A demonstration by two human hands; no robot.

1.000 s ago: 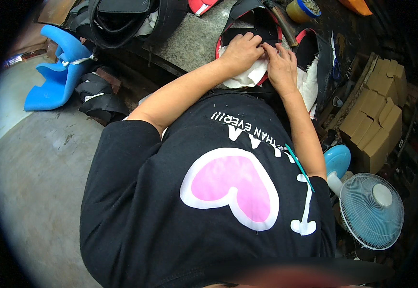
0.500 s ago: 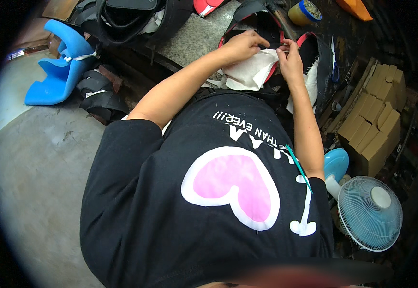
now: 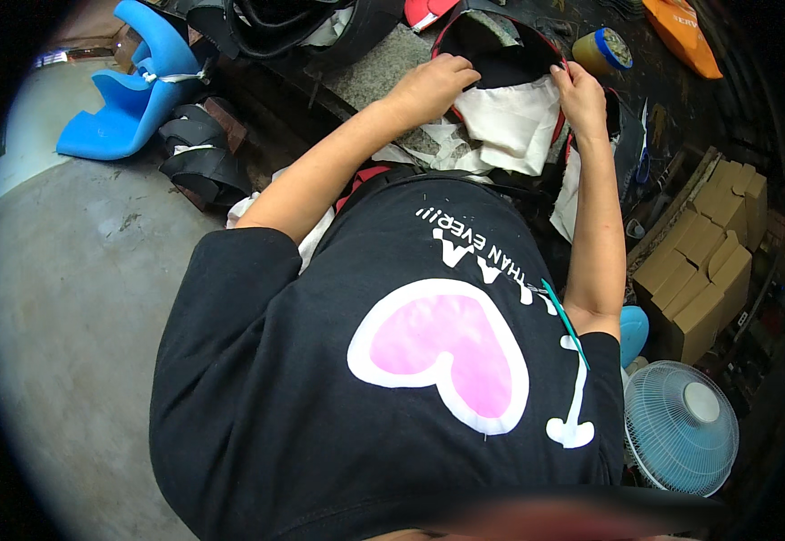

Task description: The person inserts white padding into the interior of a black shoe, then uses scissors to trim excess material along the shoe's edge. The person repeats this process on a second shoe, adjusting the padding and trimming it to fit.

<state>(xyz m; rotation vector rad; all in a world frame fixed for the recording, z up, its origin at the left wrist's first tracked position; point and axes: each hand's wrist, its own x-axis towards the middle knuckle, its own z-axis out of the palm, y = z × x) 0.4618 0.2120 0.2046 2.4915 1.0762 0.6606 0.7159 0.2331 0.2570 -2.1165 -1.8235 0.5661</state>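
White cloth (image 3: 514,131) on red-edged black piece (image 3: 498,65)

Head view, upper centre: right hand (image 3: 582,97) pinching black piece's right edge; left hand (image 3: 433,87) curled at left edge, pinch uncertain. Step, seemingly: positioning cloth. Next move calls for even hold.

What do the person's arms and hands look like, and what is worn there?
The left hand and right hand wear no gloves. The forearms are bare, below short black sleeves; no watch is visible.
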